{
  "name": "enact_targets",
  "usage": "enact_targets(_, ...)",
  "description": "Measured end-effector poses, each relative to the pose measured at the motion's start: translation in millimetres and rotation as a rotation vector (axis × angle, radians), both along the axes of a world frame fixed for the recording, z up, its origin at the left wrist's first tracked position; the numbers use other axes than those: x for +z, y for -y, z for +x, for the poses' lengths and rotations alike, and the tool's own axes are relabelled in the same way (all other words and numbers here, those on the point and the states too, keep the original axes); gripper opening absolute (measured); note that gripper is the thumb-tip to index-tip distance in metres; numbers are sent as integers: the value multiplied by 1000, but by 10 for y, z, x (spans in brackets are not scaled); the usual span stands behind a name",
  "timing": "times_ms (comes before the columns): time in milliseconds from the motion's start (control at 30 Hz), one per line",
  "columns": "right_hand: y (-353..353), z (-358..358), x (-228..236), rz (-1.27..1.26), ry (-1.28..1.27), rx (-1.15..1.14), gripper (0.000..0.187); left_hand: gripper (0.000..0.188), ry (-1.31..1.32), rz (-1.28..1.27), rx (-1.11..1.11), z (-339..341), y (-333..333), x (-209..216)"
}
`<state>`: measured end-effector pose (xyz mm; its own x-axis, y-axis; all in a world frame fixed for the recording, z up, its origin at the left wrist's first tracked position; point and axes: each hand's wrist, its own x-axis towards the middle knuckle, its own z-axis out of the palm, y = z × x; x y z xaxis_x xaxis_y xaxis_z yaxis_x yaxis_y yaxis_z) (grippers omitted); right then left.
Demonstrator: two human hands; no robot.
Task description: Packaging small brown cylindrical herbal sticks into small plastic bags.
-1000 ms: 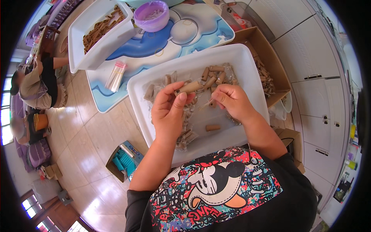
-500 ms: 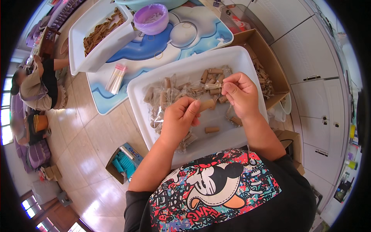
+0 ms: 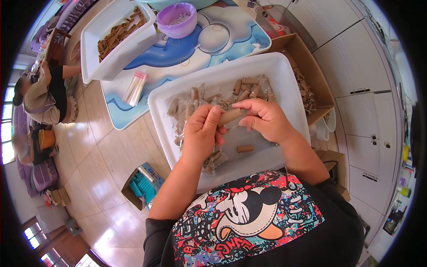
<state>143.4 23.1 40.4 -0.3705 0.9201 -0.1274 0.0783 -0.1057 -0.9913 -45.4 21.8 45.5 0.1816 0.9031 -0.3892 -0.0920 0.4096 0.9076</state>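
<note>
My left hand [image 3: 202, 128] is closed around a short brown cardboard tube [image 3: 229, 116], thumb along its upper side. At the tube's right end is my right hand [image 3: 269, 121], its thumb and forefinger drawn close together. A thin, clear piece shows between those fingers and the tube; its kind is too small to tell. Both hands are above a white plastic tray [image 3: 291, 100]. Clear-wrapped brown tubes [image 3: 215, 158] lie at the tray's left, and several more tubes [image 3: 249, 84] lie toward its far side. One loose tube [image 3: 245, 148] rests by itself below my right hand.
Beyond the tray, a cloud-patterned table [image 3: 133, 113] carries a white bin [image 3: 120, 60] of brown pieces, a purple bowl [image 3: 177, 29] and a clear plastic bag pack [image 3: 134, 89]. A cardboard box [image 3: 321, 82] stands right; a box of turquoise items [image 3: 142, 186] sits left. Another person [image 3: 42, 100] is far left.
My right hand has moved left and down, from beside the tube to its right end. The crinkled clear piece near its fingers is no longer spread out. My left hand keeps hold of the tube.
</note>
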Motion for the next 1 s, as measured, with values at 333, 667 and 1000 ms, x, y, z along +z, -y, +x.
enact_targets(333, 44, -56, -16, -42, -150, -54, 18, 17, 2, 176, -31, 33, 79, -16)
enact_targets(667, 48, -125, 11, -93, -259, -141, 16, 24, -79, 381, 47, -11, 46, 30)
enact_targets(1000, 27, -202, -8, -76, -191, -184, 24, 29, 191, 23, 8, -80, 15, 43)
